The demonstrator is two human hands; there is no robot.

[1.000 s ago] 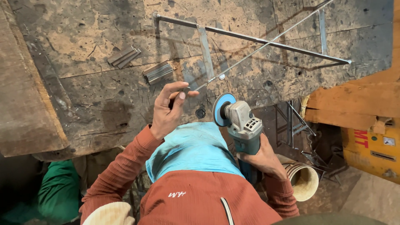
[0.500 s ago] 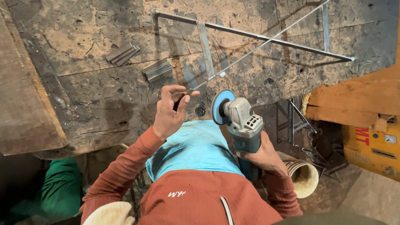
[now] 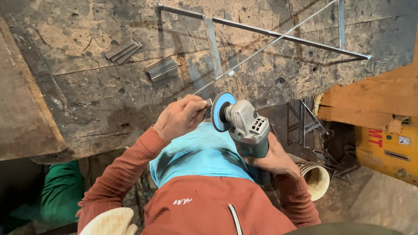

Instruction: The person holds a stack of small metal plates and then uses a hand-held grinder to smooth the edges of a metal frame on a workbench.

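Grey angle grinder (image 3: 246, 126) with blue disc (image 3: 220, 111) | over worktop (image 3: 100, 100) edge, before the chest | right hand (image 3: 272, 159) grip closed around its body | left hand (image 3: 180, 117) grip pinched at the disc centre, what it holds is hidden | thin metal frame (image 3: 265, 32) lies beyond.

A yellow machine casing (image 3: 387, 148) at the right edge carries red lettering and a small pale rectangular label (image 3: 404, 140) near its upper right corner; no packages or screens show
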